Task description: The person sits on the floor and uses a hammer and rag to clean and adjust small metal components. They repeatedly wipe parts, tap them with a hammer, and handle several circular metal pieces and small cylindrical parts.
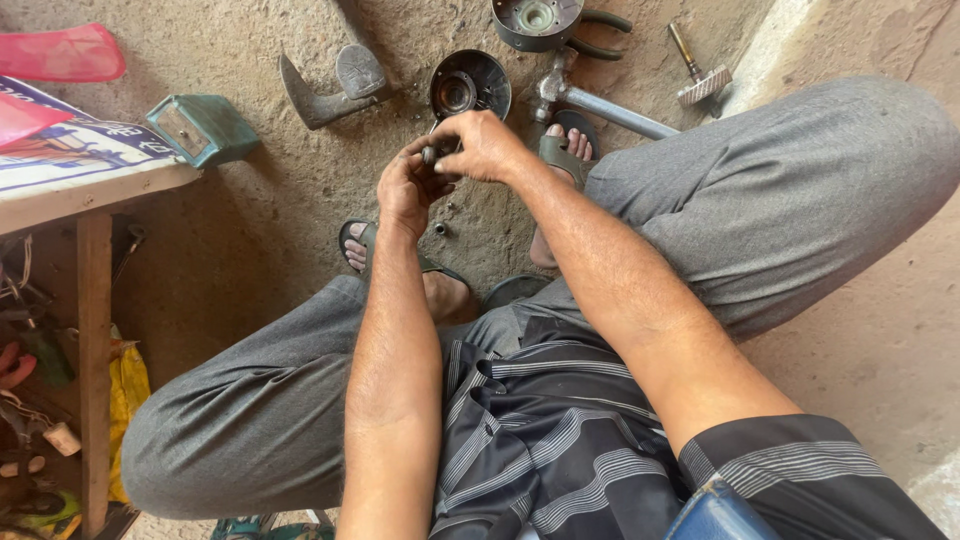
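Both hands meet above the dirt floor (pixel 250 230) between the seated person's sandalled feet: the left hand (pixel 408 188) and the right hand (pixel 487 146) each keep a clenched grip on a small dark metal part (pixel 436 154), pinched between the fingertips. Just beyond it, a round dark housing (pixel 470 85) lies on the floor, with a second round housing (pixel 537 22), a metal pipe (pixel 610 112) and a hammer head (pixel 335 88) nearby; a green box (pixel 203 128) sits beside the wooden bench (pixel 95 190).
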